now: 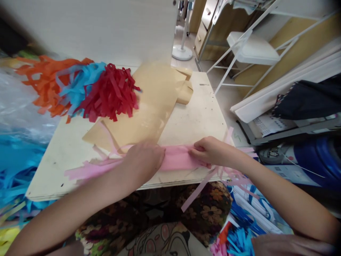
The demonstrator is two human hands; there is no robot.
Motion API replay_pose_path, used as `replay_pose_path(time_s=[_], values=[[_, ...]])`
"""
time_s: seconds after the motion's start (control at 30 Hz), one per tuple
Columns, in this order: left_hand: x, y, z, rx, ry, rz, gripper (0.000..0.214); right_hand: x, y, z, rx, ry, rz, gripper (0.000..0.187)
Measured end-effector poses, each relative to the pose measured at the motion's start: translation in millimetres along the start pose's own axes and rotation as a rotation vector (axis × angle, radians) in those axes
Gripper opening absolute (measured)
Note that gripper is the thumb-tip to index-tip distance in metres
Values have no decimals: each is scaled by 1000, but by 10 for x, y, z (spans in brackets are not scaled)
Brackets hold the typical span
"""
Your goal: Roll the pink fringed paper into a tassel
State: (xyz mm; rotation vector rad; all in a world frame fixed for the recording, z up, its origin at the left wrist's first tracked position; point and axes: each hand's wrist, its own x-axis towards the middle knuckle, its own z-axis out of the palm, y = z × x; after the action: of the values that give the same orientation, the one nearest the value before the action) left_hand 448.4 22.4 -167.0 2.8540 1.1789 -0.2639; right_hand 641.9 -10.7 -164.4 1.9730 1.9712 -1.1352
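A pink tissue paper sheet [177, 157] with strips cut at both ends lies along the front edge of the wooden board [191, 121]. My left hand [146, 158], slightly blurred, is closed over the sheet left of its uncut middle. At the other side of that middle, my right hand [204, 152] pinches the paper between thumb and fingers. Pink strips spread out beyond both hands, and some on the right hang over the board's edge. Behind my left hand lies a flat tan paper sheet [154, 99].
Fringed tissue bunches in orange [45, 78], light blue [77, 81] and red [114, 94] lie at the board's back left. Blue tissue [16, 167] is heaped at the left. A white folding chair [253, 48] stands back right, near a blue cylindrical container [317, 160].
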Motion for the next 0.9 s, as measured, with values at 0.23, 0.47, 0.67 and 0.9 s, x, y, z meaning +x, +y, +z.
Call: replay_pose_path(time_s=[0.23, 0.47, 0.67, 0.9], values=[[18, 37, -47, 35, -121, -17, 30, -13, -28, -27, 19, -27, 14, 39], [16, 17, -26, 5, -40, -51, 37, -14, -23, -26, 19, -38, 20, 40], [31, 18, -15, 1, -45, -40, 40, -1, -59, -33, 48, -77, 63, 41], [48, 27, -21, -32, -53, -58, 41, 26, -52, -25, 34, -95, 99, 43]])
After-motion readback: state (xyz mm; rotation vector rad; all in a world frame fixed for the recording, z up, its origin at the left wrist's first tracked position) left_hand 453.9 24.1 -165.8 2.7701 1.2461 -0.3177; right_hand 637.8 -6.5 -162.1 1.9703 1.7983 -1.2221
